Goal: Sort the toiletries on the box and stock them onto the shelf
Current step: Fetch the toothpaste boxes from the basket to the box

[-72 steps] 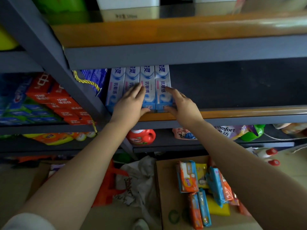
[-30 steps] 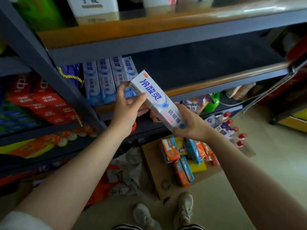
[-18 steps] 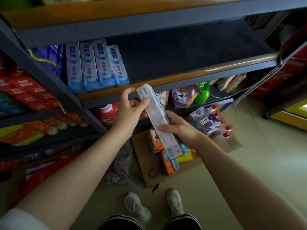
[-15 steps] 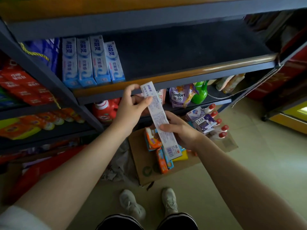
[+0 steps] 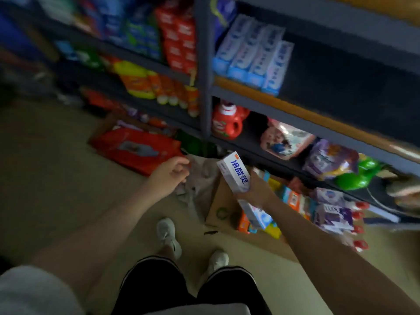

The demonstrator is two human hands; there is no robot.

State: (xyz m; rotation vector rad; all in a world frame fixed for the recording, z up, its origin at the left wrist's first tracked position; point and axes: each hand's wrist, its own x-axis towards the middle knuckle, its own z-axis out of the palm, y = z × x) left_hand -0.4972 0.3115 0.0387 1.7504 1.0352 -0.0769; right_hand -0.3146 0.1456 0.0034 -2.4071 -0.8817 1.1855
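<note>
My right hand point(image 5: 255, 189) grips a long white-and-blue toothpaste box point(image 5: 236, 172) around its middle, low in front of the shelf and above the cardboard box point(image 5: 223, 206) on the floor. Several small orange, blue and yellow packets point(image 5: 293, 198) lie on that cardboard box. My left hand point(image 5: 169, 172) hangs apart to the left with loosely curled fingers and holds nothing. A row of matching toothpaste boxes point(image 5: 252, 55) stands upright at the left end of the dark shelf point(image 5: 295, 108).
The view is tilted and blurred. A red detergent jug point(image 5: 228, 122), pouches point(image 5: 284, 139) and a green bottle point(image 5: 356, 176) fill the lower shelf. Purple boxes and red-capped bottles point(image 5: 336, 215) lie right of the cardboard. A red pack point(image 5: 134, 147) and grey bag point(image 5: 200, 178) lie on the floor.
My left hand has let go of the toothpaste box and dropped to the left. My right hand keeps the box and has lowered it. The view has swung left and down.
</note>
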